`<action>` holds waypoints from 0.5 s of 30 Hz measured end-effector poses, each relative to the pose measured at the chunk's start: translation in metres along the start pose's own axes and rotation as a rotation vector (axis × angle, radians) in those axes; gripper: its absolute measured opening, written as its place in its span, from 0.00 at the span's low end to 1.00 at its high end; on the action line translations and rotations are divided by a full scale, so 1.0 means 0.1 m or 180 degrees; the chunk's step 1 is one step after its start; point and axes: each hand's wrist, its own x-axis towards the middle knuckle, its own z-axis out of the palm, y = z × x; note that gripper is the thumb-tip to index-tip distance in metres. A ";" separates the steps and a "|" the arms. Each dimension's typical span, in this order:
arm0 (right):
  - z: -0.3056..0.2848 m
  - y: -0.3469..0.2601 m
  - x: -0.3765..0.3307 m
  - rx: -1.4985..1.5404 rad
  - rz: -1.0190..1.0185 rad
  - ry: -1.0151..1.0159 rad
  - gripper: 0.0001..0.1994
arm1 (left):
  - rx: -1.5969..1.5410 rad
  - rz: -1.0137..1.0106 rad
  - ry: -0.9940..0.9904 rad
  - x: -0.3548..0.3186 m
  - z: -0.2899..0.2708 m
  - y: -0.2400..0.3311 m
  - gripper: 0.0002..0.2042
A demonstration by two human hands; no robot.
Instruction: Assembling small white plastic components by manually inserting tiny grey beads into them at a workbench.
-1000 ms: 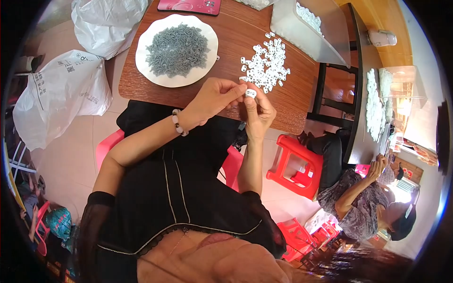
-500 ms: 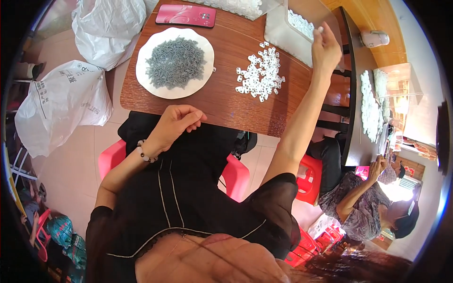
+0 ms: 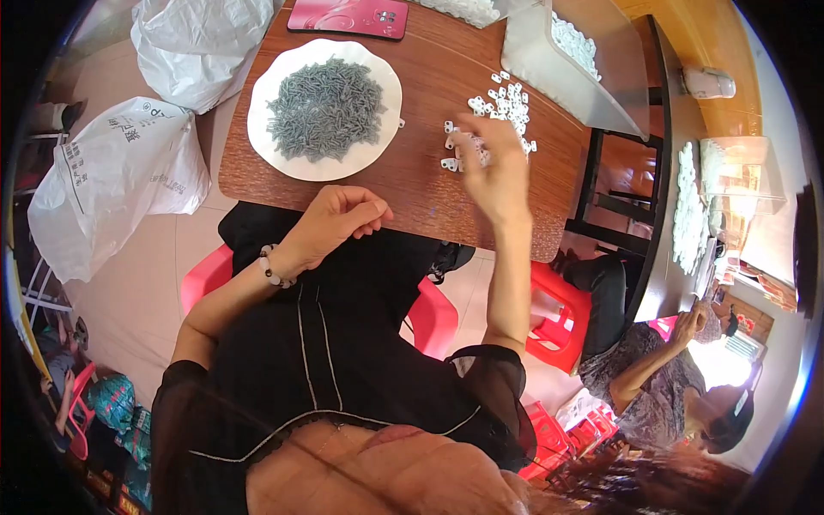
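My left hand [image 3: 345, 223] rests at the table's near edge, fingers curled in and thumb pressed against them; anything inside is hidden. Slightly blurred, my right hand [image 3: 496, 163] is over the pile of small white plastic pieces [image 3: 515, 107], thumb and fingers apart, covering part of it. I see nothing held in it. To the left of the pile stands a white scalloped plate [image 3: 261, 150], heaped with small grey screw-like pieces [image 3: 326, 112]. Behind the pile is a translucent bin [image 3: 534, 64] with more white pieces inside.
A pink phone [image 3: 348, 17] lies at the table's far left. White sacks [image 3: 112, 189] stand on the floor to the left. On the right, another person [image 3: 661, 378] sits at a dark table [image 3: 665, 232] bearing white pieces. A red stool [image 3: 558, 318] is between.
My right hand has come back from above the bin, where it pinched a small white piece, to the white pile. My left hand keeps its curled pose.
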 end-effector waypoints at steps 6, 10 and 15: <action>0.47 -0.10 0.02 0.0002 -0.0572 -0.0215 0.13 | -0.0107 -0.0063 -0.0004 0.04 0.00 -0.02 0.11; 0.63 -0.02 0.04 -0.0227 -0.0569 -0.0145 0.10 | -0.0092 -0.0065 0.0030 0.02 0.01 -0.02 0.11; 0.56 -0.04 0.00 -0.0219 -0.0379 -0.0142 0.07 | -0.0048 -0.0051 0.0004 0.03 0.00 -0.02 0.11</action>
